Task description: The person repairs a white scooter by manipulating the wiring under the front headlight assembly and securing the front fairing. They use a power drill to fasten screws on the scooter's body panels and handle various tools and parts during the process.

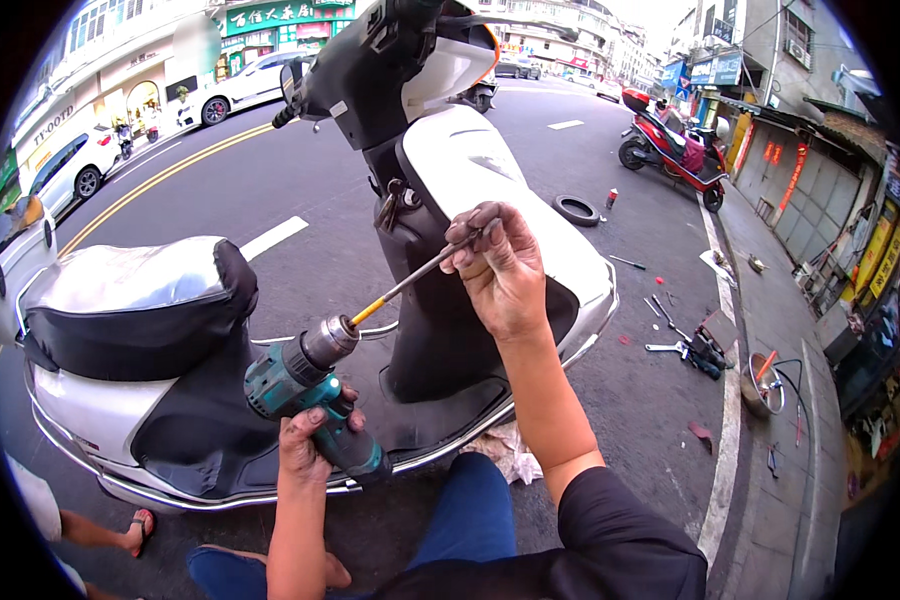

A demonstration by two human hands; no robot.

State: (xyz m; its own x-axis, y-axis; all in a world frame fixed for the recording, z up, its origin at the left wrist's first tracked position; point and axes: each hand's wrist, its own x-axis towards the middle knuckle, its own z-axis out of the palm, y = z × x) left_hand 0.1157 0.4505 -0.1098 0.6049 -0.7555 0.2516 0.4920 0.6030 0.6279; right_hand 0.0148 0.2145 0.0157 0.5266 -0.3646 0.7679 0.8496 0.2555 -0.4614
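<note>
My left hand (303,450) is wrapped around the handle of a teal and black cordless drill (278,382), held above the scooter's footboard. From the drill's chuck (330,342) a long thin rod (412,282), yellow near the chuck and grey beyond, slants up to the right. My right hand (505,275) pinches the far end of this rod between thumb and fingers, which hide its tip. Both hands have dark smudges. Behind them stands a white and black scooter (580,265), with keys (390,212) hanging below its handlebar.
The scooter seat (135,320) is at the left. On the road to the right lie a tire (576,210), a wrench (667,348) and other tools, with a metal bowl (763,388) farther right. A red scooter (675,160) is parked beyond. Another person's foot (138,532) is at lower left.
</note>
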